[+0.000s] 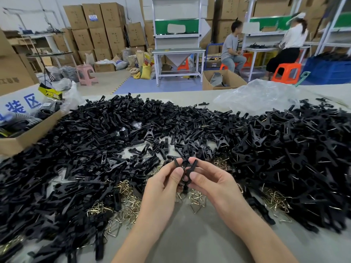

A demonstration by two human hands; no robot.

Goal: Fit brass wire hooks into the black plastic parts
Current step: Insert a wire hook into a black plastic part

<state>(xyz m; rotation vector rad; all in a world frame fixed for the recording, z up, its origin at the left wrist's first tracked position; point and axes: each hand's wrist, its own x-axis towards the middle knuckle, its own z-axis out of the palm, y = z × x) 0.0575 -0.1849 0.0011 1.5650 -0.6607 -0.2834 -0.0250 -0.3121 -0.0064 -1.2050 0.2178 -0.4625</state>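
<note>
My left hand (pixel 163 185) and my right hand (pixel 210 182) meet above the table's middle, both pinching a black plastic part (pixel 187 168) between thumbs and fingers; its two arms spread upward in a V. A glint of brass shows between the fingers. Loose black plastic parts (pixel 106 133) cover the table in a broad heap to the left and back. Parts with wire fitted (pixel 296 149) lie piled on the right. Brass wire hooks (pixel 131 204) lie scattered on the grey table under and around my hands.
A cardboard box (pixel 22 137) with packets stands at the left edge. A crumpled clear plastic bag (pixel 260 95) lies at the back right. Beyond the table sit two people on stools (pixel 286 72) at workbenches, with stacked cartons (pixel 95 27) behind.
</note>
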